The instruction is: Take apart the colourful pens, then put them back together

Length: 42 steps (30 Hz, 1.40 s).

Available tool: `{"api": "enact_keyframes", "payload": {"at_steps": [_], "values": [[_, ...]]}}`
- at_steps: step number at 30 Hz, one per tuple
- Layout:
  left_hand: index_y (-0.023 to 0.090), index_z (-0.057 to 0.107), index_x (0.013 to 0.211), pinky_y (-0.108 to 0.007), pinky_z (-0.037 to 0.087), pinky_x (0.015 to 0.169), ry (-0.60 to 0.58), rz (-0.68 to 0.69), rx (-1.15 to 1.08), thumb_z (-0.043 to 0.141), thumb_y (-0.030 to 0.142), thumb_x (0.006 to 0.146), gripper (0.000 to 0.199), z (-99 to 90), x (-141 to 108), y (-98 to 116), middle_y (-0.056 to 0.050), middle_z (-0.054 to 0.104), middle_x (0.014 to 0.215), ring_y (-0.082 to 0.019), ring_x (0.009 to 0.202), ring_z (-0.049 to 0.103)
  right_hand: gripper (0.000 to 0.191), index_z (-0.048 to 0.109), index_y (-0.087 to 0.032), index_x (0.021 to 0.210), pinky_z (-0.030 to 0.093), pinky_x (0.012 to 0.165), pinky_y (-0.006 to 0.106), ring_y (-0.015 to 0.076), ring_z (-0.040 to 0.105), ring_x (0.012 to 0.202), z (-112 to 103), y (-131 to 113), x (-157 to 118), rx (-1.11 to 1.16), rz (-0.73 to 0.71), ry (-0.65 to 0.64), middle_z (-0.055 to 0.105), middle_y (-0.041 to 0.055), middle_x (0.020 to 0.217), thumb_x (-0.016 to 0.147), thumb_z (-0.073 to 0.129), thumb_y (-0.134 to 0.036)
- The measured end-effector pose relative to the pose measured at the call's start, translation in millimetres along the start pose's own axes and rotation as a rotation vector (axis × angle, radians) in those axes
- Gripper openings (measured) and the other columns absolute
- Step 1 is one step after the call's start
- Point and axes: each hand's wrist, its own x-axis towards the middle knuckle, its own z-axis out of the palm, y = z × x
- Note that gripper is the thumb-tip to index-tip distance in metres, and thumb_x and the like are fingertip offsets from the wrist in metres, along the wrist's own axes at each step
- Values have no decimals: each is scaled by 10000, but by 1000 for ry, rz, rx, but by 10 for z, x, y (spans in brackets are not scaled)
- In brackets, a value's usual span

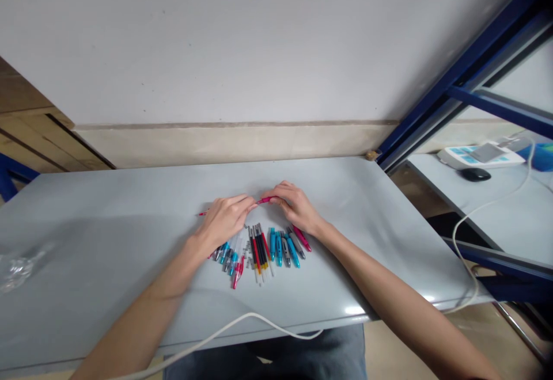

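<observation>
Between both hands, above the tabletop, is a pink pen part. My right hand is closed around its thicker end. The fingertips of my left hand pinch its thin left end; what else they hold is hidden. A red-pink tip pokes out left of my left hand. Below the hands lie clear pen barrels with coloured ends, partly behind my left wrist. Beside them are small springs, several ink refills in black and red, and blue, grey and pink pen grips.
A grey table stands against the wall. Crumpled clear plastic lies at its left. A white cable crosses the front edge. A blue metal frame rises at right, beyond it a black mouse and a white device.
</observation>
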Motion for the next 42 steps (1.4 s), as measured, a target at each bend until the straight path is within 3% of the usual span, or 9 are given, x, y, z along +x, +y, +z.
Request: {"api": "enact_keyframes", "payload": {"at_steps": [13,19,23,26,29,32,35,37,42], "values": [[196,689,951,-273,388,593,2,3,7,420,267,1071,302,-2,1,12,-26,673,826,-149,684,624,237,743,-245,1092,442,887,381,216,595,881,9,8,-2,59,15,10,742,42,937,1038,514,-273],[209,653,1124,-281,462,655,-3,-6,-37,420,343,1082,272,-1,-9,20,-37,740,938,-179,762,694,287,723,-221,1080,425,848,365,208,560,785,-10,-48,-6,36,24,-63,681,19,735,1073,445,-290],[216,575,1268,-294,476,637,-27,-38,2,449,405,1068,302,-5,-12,47,-55,761,980,-214,776,722,162,612,-226,1103,412,878,383,215,597,857,18,-165,-23,0,45,-59,716,53,943,1060,474,-298],[207,592,1146,-288,460,622,-61,-14,-11,452,324,1068,199,-8,-9,108,-41,740,929,-201,747,703,84,490,-241,1055,432,783,335,199,581,815,81,-270,-38,47,107,-15,663,38,921,1042,506,-322],[197,592,1003,-279,444,615,-53,30,-39,458,237,1051,148,-2,-2,186,-31,707,868,-179,715,673,142,454,-248,983,417,683,303,177,520,709,126,-340,-46,35,123,-65,600,10,824,1064,447,-365],[191,590,932,-271,414,592,-6,28,-55,430,205,1054,202,4,9,221,-24,680,838,-158,679,641,165,487,-244,1079,434,699,315,187,535,713,91,-362,-41,-15,145,-57,612,8,799,1068,445,-403],[184,603,906,-277,400,584,44,-33,-57,441,258,1064,239,4,18,191,-18,660,806,-149,645,612,225,534,-239,1195,473,828,356,219,598,883,-5,-356,-21,-23,122,82,665,63,974,1034,535,-397],[183,619,932,-283,418,609,59,-48,-71,448,289,1068,243,3,19,153,-20,664,824,-152,666,617,201,602,-239,1161,489,858,357,217,617,925,-50,-346,-10,44,100,105,678,71,1041,1004,598,-363],[197,647,1017,-286,461,673,30,-20,-90,425,333,1080,268,12,4,99,-29,694,906,-162,753,657,98,700,-219,943,509,819,349,203,660,852,-4,-304,-9,183,142,72,729,43,921,975,625,-274]]}}
